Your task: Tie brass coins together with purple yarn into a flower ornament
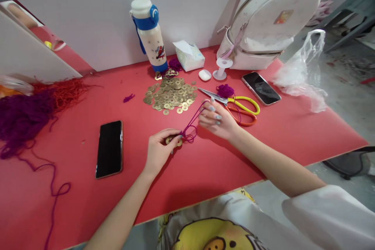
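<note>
closest in, a white shirt [258,215] printed with a yellow cartoon figure is being worn below the near edge of the red desk [175,183]. over this near part of the desk, a few brass-coloured coins [179,143] are being pinched between the thumb and fingers of the left hand [162,144], together with the knotted part of a purple cord [192,120]. how the coins are being joined to the cord cannot be told, as they are being partly covered by the fingers. small loops of cord are being formed just beside the left hand, and straight strands are being stretched up to the right hand [218,119], where they are being pinched at the fingertips while the other fingers are being curled.

to the left, a dark phone [109,149] is being supported flat by the desk, and beyond it a purple thread heap [25,119] is being bordered by red strands [66,91]. just past the right hand, scissors [225,101] with yellow and orange handles are being overlooked by a purple bundle [225,90]; a second phone [261,88] is lying near.

farther off, a coin pile [172,93] is being spread before a bottle [149,37]. beside that, a tissue pack [190,56], a white case [204,75] and a spool [223,69] are being lined up toward a white backpack [269,27], with a clear plastic bag [303,72] being seen at right.
</note>
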